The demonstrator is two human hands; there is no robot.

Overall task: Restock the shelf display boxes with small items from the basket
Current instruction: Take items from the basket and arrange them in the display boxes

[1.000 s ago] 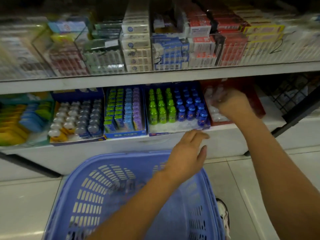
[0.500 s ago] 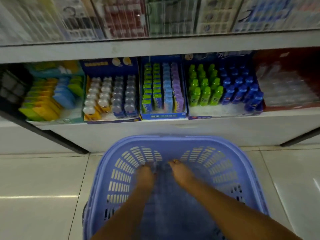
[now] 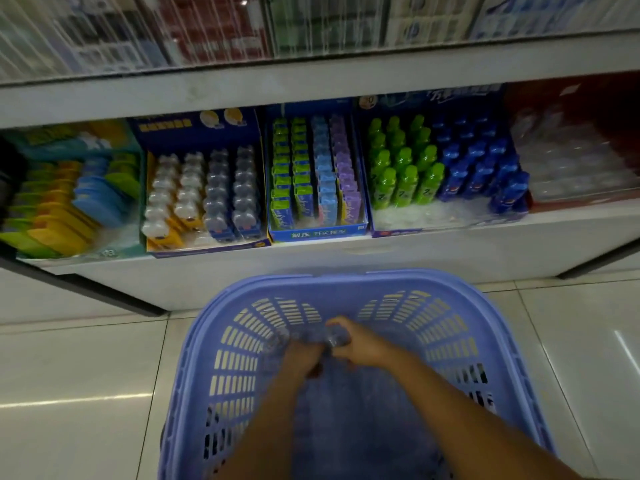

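Both hands reach down into the slotted lilac plastic basket (image 3: 381,276), which stands on glossy tiles (image 3: 86,375). The right hand (image 3: 362,344) curls round a small clear item (image 3: 334,338) that glints. Whether the left hand (image 3: 304,356) grips anything is too blurred to tell. Cardboard display boxes (image 3: 313,233) line the low shelf (image 3: 346,259).

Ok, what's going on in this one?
A person is restocking a shop shelf. The left hand and right hand are both down inside the purple basket, among small clear items at its far end. The right hand's fingers look curled round one; the left hand's grip is too blurred to tell. The red display box at the shelf's right end holds similar clear items, but nothing is being placed there now.
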